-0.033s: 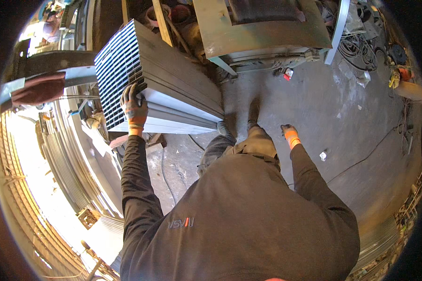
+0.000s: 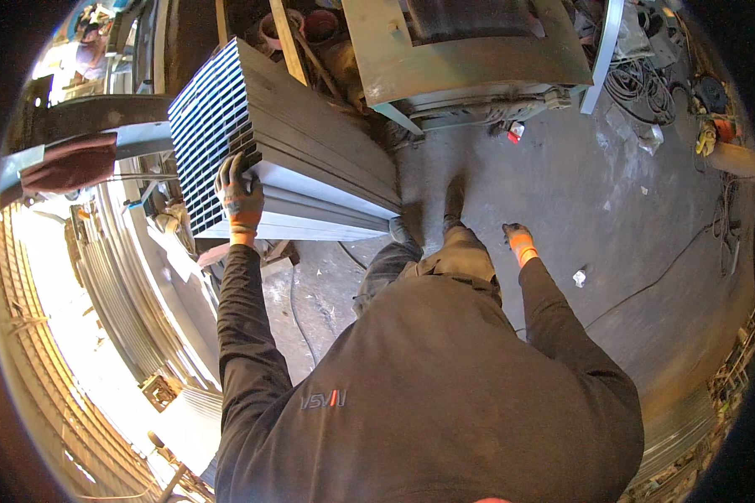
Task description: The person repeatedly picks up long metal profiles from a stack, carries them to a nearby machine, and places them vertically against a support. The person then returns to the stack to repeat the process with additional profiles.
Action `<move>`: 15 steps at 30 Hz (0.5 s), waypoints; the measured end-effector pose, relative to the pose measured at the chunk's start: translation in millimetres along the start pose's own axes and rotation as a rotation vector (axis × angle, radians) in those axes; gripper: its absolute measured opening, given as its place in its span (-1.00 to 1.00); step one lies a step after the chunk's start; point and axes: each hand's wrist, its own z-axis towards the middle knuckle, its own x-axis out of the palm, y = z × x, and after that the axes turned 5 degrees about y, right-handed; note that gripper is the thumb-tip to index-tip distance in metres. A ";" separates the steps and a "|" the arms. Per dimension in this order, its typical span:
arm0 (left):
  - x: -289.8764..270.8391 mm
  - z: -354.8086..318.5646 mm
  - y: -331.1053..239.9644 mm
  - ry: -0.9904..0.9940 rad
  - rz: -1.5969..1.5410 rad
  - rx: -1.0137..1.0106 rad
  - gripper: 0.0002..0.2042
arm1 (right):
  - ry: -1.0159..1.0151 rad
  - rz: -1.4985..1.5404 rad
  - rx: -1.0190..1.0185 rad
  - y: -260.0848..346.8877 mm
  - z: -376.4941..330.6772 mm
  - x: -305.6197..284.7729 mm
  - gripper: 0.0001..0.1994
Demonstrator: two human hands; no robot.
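Note:
A tall stack of grey rectangular metal tubes (image 2: pixel 319 142) stands at the left, its many open ends facing left. My left hand (image 2: pixel 241 194), in a dark glove with an orange cuff, is at the near corner of these ends. Its fingers bend over the end of a metal tube (image 2: pixel 289 180) on the stack's near side. The fingertips are partly lost against the dark openings. My right hand (image 2: pixel 518 238), gloved alike, hangs low at my right side over the floor. Its fingers are curled in, and nothing shows in them.
A metal-topped bench (image 2: pixel 470 71) stands ahead. Coiled cables (image 2: pixel 639 90) lie at the far right, and a thin cable (image 2: pixel 654 281) crosses the floor. Long metal profiles (image 2: pixel 113 277) lie at the left. A dark red cloth (image 2: pixel 69 163) hangs over a beam. Another person (image 2: pixel 91 49) is at the far left.

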 end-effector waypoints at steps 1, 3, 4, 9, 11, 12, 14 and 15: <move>-0.2 -1.1 -0.8 -0.017 -0.014 0.008 -0.38 | -0.006 -0.035 0.058 -6.3 3.6 1.9 -0.45; -1.1 0.1 -1.4 -0.021 -0.031 0.032 -0.40 | 0.081 -0.138 0.080 -16.1 12.2 6.0 -0.42; -0.6 -0.2 -0.5 0.002 -0.033 0.003 -0.40 | 0.088 -0.215 0.133 -20.4 15.1 8.4 -0.40; 0.7 -2.3 6.5 -0.021 -0.100 -0.009 -0.42 | 0.130 -0.312 0.108 -17.1 26.8 14.9 -0.38; -1.0 -0.2 8.4 -0.004 -0.155 -0.031 -0.42 | 0.143 -0.338 0.136 -3.2 32.3 15.6 -0.38; -3.2 1.9 9.1 0.023 -0.131 -0.036 -0.42 | 0.154 -0.366 0.123 5.6 35.4 13.2 -0.38; -7.4 8.2 7.5 0.053 -0.061 -0.052 -0.50 | 0.150 -0.380 0.023 28.9 41.7 10.2 -0.37; -10.0 12.4 6.4 0.057 0.053 0.020 -0.53 | 0.136 -0.366 -0.057 41.6 43.0 8.4 -0.37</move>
